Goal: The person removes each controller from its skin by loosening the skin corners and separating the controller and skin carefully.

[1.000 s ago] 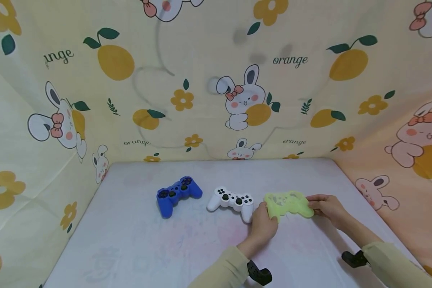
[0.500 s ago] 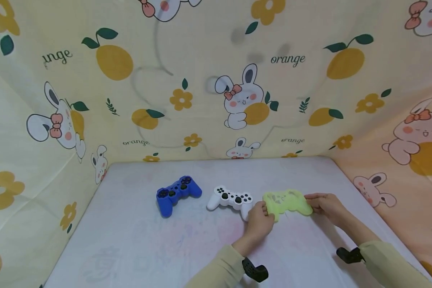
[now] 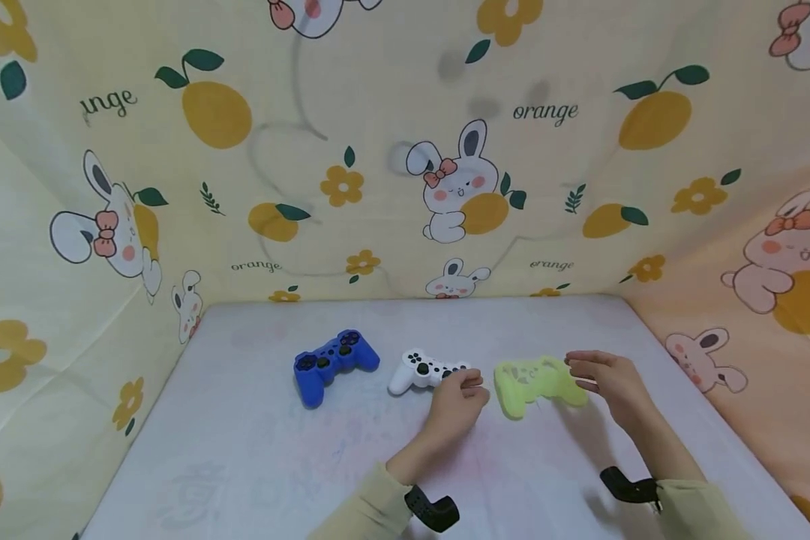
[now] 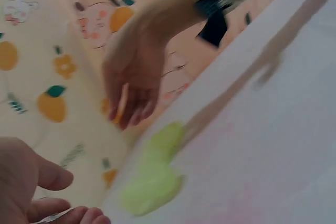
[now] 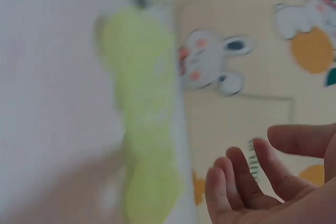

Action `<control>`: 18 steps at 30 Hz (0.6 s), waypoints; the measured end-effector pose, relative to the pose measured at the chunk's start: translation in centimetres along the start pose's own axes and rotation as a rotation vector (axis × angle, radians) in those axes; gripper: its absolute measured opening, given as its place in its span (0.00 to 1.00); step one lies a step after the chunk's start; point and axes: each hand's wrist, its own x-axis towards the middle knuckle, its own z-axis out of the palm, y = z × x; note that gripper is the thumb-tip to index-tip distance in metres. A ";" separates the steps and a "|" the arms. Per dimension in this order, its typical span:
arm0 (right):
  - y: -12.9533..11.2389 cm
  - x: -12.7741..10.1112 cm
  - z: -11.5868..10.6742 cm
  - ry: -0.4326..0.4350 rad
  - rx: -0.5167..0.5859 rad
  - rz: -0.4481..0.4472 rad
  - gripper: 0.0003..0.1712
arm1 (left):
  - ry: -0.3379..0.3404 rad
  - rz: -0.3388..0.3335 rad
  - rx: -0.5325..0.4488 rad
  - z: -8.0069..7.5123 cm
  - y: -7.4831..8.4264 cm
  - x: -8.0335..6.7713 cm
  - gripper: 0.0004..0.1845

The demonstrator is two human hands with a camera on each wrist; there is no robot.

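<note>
A lime-green controller cover [image 3: 529,386], flat-looking with pale cutouts on its face, lies on the table in the head view. My right hand [image 3: 610,386] hovers at its right end, fingers loosely bent and holding nothing. To its left my left hand [image 3: 455,409] is raised off it, fingers relaxed, overlapping a white game controller [image 3: 415,371] and hiding that controller's right grip. Farther left sits a blue game controller [image 3: 334,367]. In the left wrist view a gap shows between the right hand [image 4: 136,82] and the green cover [image 4: 155,174]. The right wrist view has the cover blurred beside spread fingers [image 5: 241,171].
The white tabletop [image 3: 297,465] is enclosed at the back and sides by printed cloth [image 3: 378,97] with rabbits and oranges. Black wrist devices [image 3: 432,510] sit on both forearms.
Both hands have let go of the green cover. The left hand has moved left over the white controller, and the right hand has lifted slightly. The cover stays on the table.
</note>
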 end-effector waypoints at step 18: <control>-1.1 -4.0 10.3 -0.008 0.566 0.067 0.12 | 0.154 0.025 0.211 -10.2 0.2 -0.4 0.17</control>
